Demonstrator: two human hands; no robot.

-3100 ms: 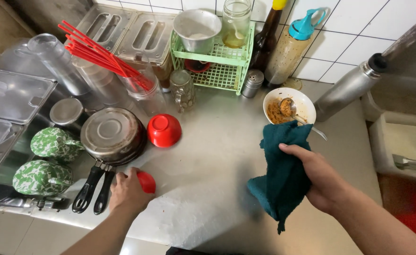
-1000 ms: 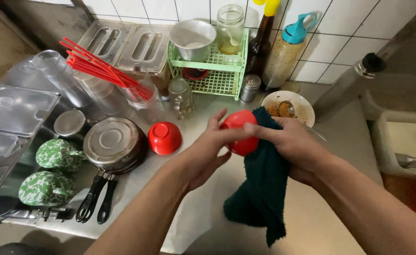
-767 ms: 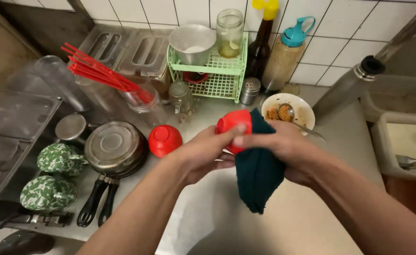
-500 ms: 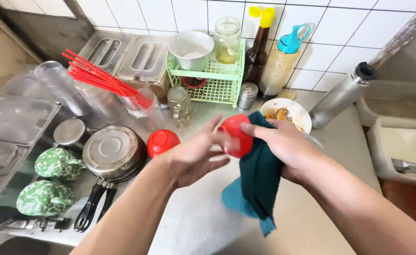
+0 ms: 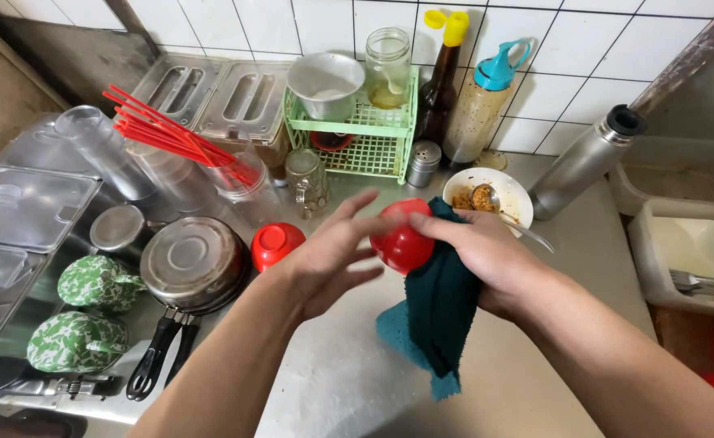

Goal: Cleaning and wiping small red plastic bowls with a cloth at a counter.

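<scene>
Above counter: left hand (image 5: 328, 259) cups red bowl (image 5: 403, 236); right hand (image 5: 486, 255) presses teal cloth (image 5: 434, 312).

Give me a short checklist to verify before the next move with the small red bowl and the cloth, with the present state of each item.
1. Left hand holds the red bowl: ok, fingers on its side.
2. Right hand presses the teal cloth to the bowl: ok.
3. Bowl dry inside: cannot tell, opening faces away.
4. Cloth clear of the food bowl behind: ok, apart.
5. Bare counter below to set down: ok.
6. Second red bowl upside down, apart from hands: ok.
</scene>
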